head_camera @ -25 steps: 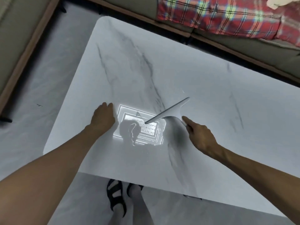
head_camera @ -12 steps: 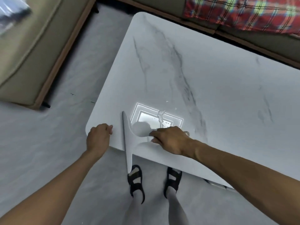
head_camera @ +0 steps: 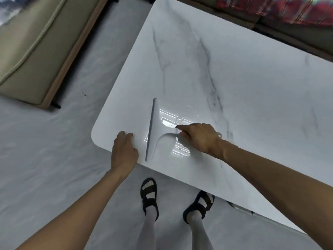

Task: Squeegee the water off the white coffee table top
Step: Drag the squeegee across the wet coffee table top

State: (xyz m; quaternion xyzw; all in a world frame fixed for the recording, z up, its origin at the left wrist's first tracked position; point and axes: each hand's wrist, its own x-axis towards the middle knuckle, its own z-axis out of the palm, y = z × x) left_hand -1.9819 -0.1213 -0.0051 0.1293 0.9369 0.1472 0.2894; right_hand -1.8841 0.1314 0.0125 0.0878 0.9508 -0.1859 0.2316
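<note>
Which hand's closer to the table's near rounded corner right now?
Left. The left hand rests at the edge just beside the corner; the right hand grips the squeegee handle farther along, past the blade.

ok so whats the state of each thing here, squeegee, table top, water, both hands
squeegee: blade down on the table near its corner, handle held
coffee table top: glossy, wet by the glare patch
water: a streak and a few drops right of the blade, not yet wiped off
right hand: grips the squeegee handle
left hand: rests on the table's near edge, holds nothing
</note>
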